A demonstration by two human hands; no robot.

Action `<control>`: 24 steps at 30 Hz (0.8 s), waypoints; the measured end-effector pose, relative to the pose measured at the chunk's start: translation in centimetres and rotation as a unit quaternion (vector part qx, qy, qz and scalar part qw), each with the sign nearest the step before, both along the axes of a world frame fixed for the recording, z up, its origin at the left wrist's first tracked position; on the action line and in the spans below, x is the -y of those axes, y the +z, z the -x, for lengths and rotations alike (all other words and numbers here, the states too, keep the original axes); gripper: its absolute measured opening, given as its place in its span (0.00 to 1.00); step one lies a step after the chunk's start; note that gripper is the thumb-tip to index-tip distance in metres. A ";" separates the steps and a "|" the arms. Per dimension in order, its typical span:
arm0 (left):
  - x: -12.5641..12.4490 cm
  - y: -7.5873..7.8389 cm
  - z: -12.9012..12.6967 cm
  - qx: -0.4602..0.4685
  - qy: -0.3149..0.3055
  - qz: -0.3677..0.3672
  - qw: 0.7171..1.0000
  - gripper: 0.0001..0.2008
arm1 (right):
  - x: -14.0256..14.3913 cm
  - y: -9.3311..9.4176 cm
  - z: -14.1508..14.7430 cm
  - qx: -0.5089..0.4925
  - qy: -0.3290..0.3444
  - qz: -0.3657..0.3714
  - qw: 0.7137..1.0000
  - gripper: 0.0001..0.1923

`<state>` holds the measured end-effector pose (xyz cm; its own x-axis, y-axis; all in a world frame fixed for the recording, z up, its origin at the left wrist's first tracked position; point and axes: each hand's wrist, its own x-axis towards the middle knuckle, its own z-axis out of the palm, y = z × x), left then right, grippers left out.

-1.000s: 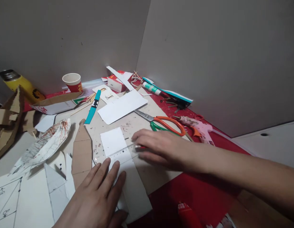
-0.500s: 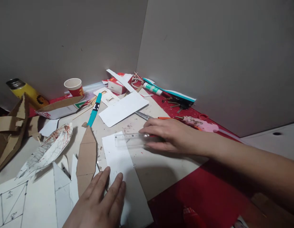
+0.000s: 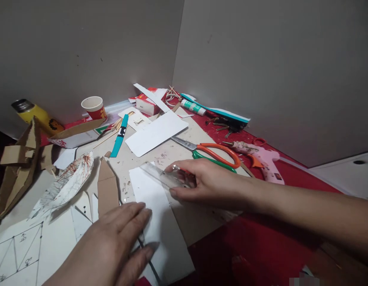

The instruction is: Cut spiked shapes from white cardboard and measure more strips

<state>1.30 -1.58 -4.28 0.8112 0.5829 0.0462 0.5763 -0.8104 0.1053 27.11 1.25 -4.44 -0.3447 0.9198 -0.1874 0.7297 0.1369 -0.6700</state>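
My right hand [image 3: 201,182] grips a clear plastic ruler [image 3: 160,174] by its right end, holding it slanted over the top of a long white paper strip [image 3: 158,214] on the table. Something red shows inside that hand, too hidden to name. My left hand [image 3: 112,242] lies flat near the bottom, palm down, fingers spread over the left edge of the same strip and a thin dark stick under it. A pointed piece of brown cardboard [image 3: 107,186] lies just left of the strip.
Orange and green scissors [image 3: 215,154] and a pink glue gun [image 3: 262,159] lie right of my right hand. Farther back are a white card [image 3: 155,133], a teal strip [image 3: 119,136], a paper cup [image 3: 93,106], a yellow flask [image 3: 35,115] and a glue tube [image 3: 194,107]. Cardboard pieces [image 3: 18,167] stand left.
My right hand has swung the ruler from lying level across the strip to slanting up to the left, uncovering the scissors. My left hand has slid up and right onto the strip.
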 end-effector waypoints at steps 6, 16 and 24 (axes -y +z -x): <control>-2.2 0.0 1.2 0.087 0.103 0.066 0.989 0.15 | 0.5 -0.5 0.4 -0.078 -0.062 0.079 0.992 0.10; -6.4 -0.6 -0.7 0.007 0.207 0.072 0.976 0.18 | 0.7 -1.4 1.3 -0.244 -0.129 0.221 0.935 0.12; -7.0 -0.7 -1.2 0.005 0.214 0.124 0.969 0.20 | 0.7 -2.1 1.2 -0.153 -0.089 0.151 0.972 0.09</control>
<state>2.53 5.45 -4.96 0.4929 0.8601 -0.1313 0.8519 -0.4463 0.2740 25.94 0.50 -6.52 -0.2667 0.8888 -0.3727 0.4836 -0.2111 -0.8495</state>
